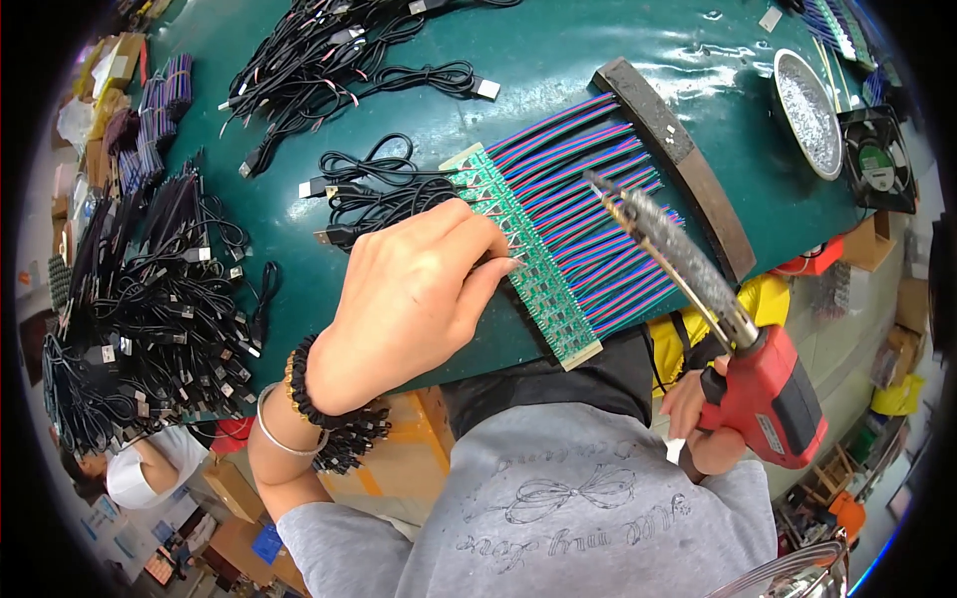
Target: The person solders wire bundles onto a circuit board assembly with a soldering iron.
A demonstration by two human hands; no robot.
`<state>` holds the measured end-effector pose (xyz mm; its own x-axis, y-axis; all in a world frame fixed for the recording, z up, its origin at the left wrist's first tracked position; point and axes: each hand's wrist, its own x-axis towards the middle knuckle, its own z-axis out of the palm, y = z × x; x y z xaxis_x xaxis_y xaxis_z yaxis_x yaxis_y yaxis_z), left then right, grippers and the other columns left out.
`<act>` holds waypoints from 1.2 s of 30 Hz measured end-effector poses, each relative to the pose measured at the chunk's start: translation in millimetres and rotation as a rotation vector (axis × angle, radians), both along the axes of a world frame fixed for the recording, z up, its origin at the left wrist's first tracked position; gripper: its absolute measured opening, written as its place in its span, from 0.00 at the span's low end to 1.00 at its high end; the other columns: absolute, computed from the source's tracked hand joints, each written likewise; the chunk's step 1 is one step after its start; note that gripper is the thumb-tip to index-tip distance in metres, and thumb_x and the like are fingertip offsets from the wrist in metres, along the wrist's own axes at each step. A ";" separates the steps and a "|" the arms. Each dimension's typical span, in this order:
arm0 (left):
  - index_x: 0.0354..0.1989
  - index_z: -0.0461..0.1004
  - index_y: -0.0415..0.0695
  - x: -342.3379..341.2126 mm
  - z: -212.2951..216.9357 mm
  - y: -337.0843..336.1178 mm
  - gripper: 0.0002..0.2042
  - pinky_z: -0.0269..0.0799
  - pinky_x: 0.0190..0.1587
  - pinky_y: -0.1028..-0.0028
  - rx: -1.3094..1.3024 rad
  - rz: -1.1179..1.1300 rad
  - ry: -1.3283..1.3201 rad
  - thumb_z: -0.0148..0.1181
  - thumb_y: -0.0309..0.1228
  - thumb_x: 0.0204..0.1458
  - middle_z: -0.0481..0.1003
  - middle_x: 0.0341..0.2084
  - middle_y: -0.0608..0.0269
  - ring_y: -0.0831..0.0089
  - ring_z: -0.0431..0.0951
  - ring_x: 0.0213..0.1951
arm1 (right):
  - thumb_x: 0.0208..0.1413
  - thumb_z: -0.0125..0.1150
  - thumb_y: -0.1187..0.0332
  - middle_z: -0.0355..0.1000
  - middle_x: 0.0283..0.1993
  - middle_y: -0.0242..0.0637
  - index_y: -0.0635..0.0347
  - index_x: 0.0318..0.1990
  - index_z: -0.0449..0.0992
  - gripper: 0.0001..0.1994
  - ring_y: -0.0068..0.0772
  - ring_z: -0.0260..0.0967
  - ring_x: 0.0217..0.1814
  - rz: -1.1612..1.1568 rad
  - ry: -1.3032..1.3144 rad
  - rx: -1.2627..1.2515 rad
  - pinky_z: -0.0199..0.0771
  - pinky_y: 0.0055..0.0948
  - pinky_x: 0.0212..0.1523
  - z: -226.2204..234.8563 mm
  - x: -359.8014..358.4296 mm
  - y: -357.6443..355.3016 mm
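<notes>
A long green circuit board (543,274) lies slanted on the table, with rows of blue, red and black wires (588,199) running from its right side. Over its left edge, my left hand (414,284) is closed in a pinch at the board; the fingers hide whatever is between them. Black USB cables (384,194) lie just beyond this hand, some with their wire ends at the board's upper pads. My right hand (703,429) grips a red soldering gun (773,399) by its handle. The gun's tip points up and left, above the colored wires.
A dark curved bar (688,164) rests by the wires' far ends. Bundles of black USB cables (150,319) cover the left side, with another pile (329,60) at the back. At the right are a bowl of silvery bits (807,115) and a small fan (877,164). Another person (155,468) sits lower left.
</notes>
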<state>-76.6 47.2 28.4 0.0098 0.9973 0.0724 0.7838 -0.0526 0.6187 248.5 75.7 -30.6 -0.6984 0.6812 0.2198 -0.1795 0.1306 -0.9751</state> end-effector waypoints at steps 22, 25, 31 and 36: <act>0.26 0.72 0.38 -0.3 -5.3 6.8 0.05 0.68 0.25 0.66 -0.038 -0.032 -0.031 0.64 0.21 0.44 0.72 0.22 0.55 0.57 0.73 0.23 | 0.41 0.55 0.77 0.69 0.23 0.27 0.63 0.30 0.68 0.06 0.19 0.65 0.22 -0.080 -0.260 -0.111 0.62 0.20 0.27 -4.9 40.8 -25.0; 0.25 0.72 0.38 -0.2 -5.4 6.8 0.05 0.68 0.25 0.67 -0.044 -0.028 -0.033 0.64 0.21 0.44 0.72 0.22 0.55 0.57 0.74 0.23 | 0.41 0.53 0.77 0.69 0.24 0.27 0.62 0.31 0.69 0.07 0.19 0.65 0.22 -0.067 -0.230 -0.112 0.62 0.20 0.27 5.7 28.1 -19.5; 0.25 0.72 0.38 -1.0 -5.4 7.4 0.05 0.69 0.26 0.67 -0.048 -0.024 -0.047 0.63 0.21 0.44 0.72 0.21 0.55 0.58 0.74 0.24 | 0.34 0.52 0.77 0.68 0.20 0.27 0.58 0.23 0.72 0.06 0.22 0.64 0.19 -0.132 -0.379 0.128 0.61 0.18 0.24 12.4 24.1 -15.9; 0.25 0.72 0.38 -1.7 -6.3 7.4 0.05 0.69 0.26 0.66 -0.044 -0.030 -0.046 0.63 0.22 0.44 0.72 0.21 0.55 0.57 0.74 0.24 | 0.30 0.49 0.78 0.66 0.17 0.29 0.56 0.15 0.70 0.05 0.25 0.63 0.17 -0.093 -0.154 0.039 0.59 0.21 0.20 8.8 14.3 -8.1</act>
<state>-78.3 54.6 22.1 0.0373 0.9989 0.0299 0.7529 -0.0478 0.6564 262.9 67.6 -21.7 -0.6601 0.7374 0.1427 -0.0135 0.1784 -0.9839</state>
